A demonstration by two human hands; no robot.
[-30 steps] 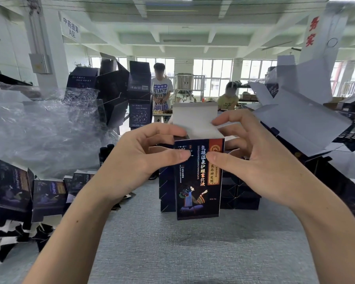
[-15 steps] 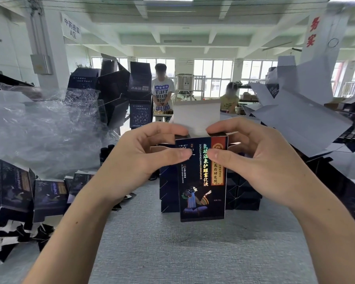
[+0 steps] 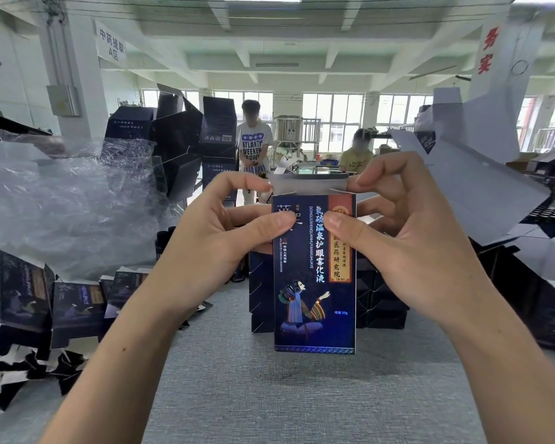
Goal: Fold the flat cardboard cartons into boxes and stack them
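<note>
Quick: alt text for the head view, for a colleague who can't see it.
The left hand and right hand hold a dark blue carton upright over the grey table, thumbs on its printed front, forefingers pinching its white top flap. More cartons stand behind it.

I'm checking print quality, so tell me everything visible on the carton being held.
The carton is a tall, dark blue cardboard box printed with white Chinese characters, a red-and-gold label and a seated figure. It is held upright over the grey table. The left hand and right hand grip its upper sides, thumbs on the front. Forefingers pinch the ends of its pale top flap, which is bent at the top.
</note>
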